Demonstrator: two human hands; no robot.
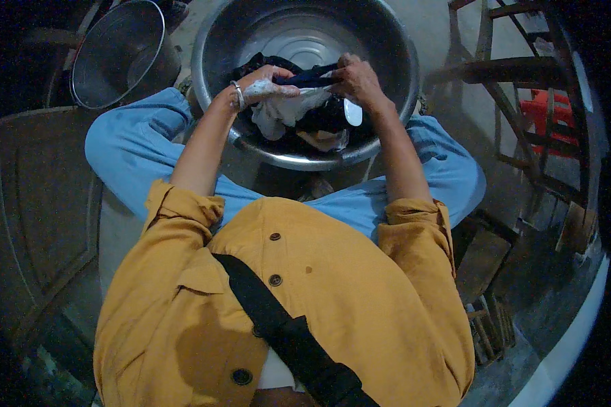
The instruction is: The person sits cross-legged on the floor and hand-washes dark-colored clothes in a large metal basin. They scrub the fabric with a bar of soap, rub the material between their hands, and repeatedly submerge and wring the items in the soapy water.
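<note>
A wide metal basin point(207, 51) stands between my knees, with a heap of dark and light wet clothes inside. Over the heap, both hands grip a dark navy cloth point(309, 78) that stretches between them. My left hand point(270, 83), soapy with white suds and wearing a bracelet at the wrist, is closed on its left end. My right hand point(357, 80) pinches its right end. Below hangs a pale, sudsy cloth point(288, 112). A white, rounded flat piece point(352, 112) lies on the black fabric under my right wrist; its kind I cannot make out.
At the upper left a metal bucket point(119, 57) leans with its mouth toward me. A wooden panel point(44, 197) lies along the left. On the right stand wooden chair frames point(509, 71), with a red plastic thing point(553, 122) behind their bars. A wooden stool-like piece point(483, 254) sits at lower right.
</note>
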